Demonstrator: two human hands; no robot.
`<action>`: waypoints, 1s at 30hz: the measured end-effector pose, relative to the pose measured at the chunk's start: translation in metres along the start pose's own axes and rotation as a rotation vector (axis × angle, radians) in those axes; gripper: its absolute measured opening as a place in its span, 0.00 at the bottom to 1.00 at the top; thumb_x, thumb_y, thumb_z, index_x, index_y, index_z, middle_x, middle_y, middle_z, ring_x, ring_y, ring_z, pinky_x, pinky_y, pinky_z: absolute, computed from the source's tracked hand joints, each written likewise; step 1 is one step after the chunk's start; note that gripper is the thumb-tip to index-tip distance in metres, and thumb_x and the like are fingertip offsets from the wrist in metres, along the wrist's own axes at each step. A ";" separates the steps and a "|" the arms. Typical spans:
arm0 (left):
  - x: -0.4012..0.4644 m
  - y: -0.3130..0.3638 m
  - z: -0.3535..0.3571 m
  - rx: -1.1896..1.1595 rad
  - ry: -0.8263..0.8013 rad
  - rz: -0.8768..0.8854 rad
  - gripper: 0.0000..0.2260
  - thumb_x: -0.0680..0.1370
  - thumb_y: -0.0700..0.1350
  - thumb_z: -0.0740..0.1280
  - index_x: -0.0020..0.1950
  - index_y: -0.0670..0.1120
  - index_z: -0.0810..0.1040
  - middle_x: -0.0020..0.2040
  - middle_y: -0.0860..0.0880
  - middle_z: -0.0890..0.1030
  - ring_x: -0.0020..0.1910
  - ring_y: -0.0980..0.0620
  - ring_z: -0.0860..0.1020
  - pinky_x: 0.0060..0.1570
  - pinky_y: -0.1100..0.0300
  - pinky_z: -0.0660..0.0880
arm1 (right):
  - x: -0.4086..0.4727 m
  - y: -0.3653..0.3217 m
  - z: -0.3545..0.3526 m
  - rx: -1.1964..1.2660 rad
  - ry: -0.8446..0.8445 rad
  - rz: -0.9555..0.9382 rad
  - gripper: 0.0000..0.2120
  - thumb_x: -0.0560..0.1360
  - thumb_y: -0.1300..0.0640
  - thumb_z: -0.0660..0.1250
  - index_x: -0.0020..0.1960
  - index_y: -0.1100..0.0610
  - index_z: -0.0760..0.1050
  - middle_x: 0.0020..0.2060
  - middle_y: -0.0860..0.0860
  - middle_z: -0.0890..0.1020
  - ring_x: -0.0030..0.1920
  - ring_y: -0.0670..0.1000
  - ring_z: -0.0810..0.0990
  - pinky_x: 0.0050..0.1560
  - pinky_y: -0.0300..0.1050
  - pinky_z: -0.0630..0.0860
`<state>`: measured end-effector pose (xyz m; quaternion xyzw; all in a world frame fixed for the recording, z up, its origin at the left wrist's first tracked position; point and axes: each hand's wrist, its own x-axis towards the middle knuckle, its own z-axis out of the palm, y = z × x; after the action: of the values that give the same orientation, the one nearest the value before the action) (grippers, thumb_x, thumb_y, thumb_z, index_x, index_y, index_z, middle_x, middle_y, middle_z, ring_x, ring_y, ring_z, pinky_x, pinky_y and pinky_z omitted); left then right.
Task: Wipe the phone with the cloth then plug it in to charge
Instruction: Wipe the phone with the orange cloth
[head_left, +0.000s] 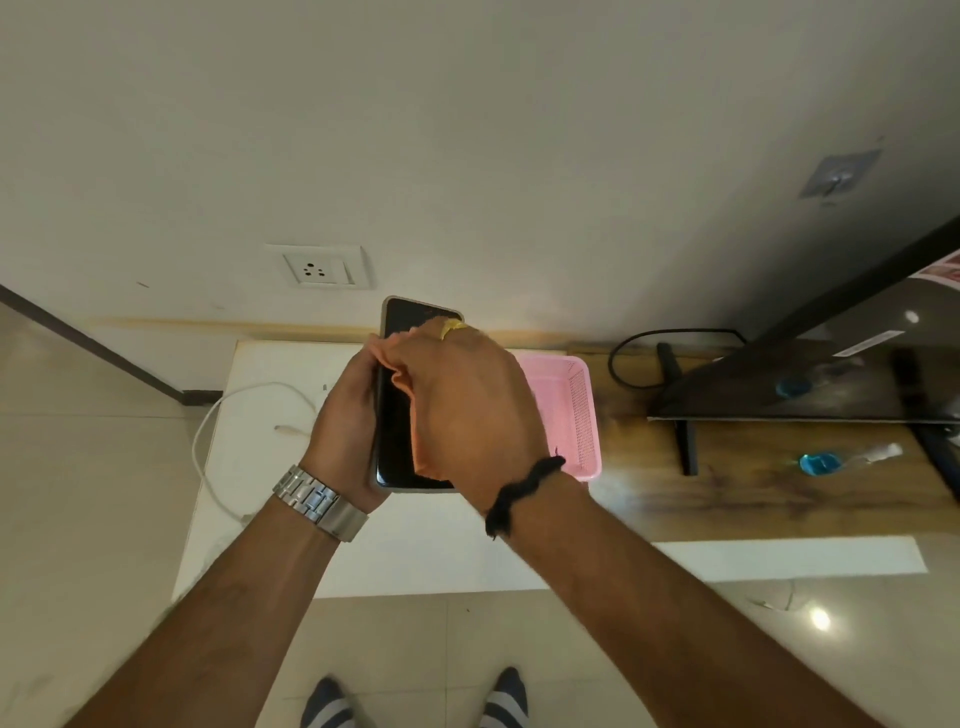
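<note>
Two hands meet over the phone (397, 410). The left hand (345, 436) has its fingers curled round the phone's left edge, gripping it from behind, palm inward, a metal watch (319, 501) on the wrist. The right hand (467, 410) lies flat, back up, fingers closed on the orange cloth (410, 410) and pressing it to the dark screen. The phone is held in the air above the white surface (415, 551), its long axis running away from the person, top end toward the wall socket (318, 268). A white cable (208, 447) lies at left, a pink basket (574, 410) just behind the right hand.
</note>
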<state>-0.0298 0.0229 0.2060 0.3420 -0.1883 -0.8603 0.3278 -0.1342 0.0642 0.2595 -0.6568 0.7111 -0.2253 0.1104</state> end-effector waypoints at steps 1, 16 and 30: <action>0.000 0.000 0.000 0.001 -0.002 0.005 0.19 0.81 0.60 0.63 0.58 0.51 0.88 0.57 0.46 0.87 0.54 0.46 0.87 0.48 0.52 0.84 | -0.001 0.003 -0.003 0.000 -0.015 -0.021 0.13 0.72 0.53 0.70 0.56 0.48 0.82 0.43 0.47 0.81 0.44 0.50 0.80 0.46 0.42 0.77; 0.004 0.010 -0.001 0.103 0.019 -0.051 0.27 0.82 0.67 0.55 0.65 0.51 0.84 0.60 0.43 0.86 0.54 0.43 0.86 0.49 0.49 0.84 | 0.033 0.025 -0.022 -0.094 0.093 0.050 0.11 0.76 0.59 0.68 0.57 0.52 0.83 0.47 0.52 0.82 0.46 0.54 0.81 0.44 0.44 0.73; 0.009 0.023 -0.001 0.082 0.056 -0.025 0.28 0.80 0.68 0.59 0.67 0.51 0.83 0.66 0.42 0.83 0.61 0.43 0.84 0.55 0.46 0.82 | 0.006 0.004 -0.013 -0.005 0.005 -0.061 0.10 0.78 0.56 0.68 0.58 0.52 0.83 0.47 0.51 0.83 0.47 0.52 0.80 0.48 0.47 0.79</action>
<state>-0.0241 -0.0004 0.2137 0.3816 -0.2096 -0.8460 0.3078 -0.1438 0.0607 0.2700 -0.6779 0.6915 -0.2284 0.1003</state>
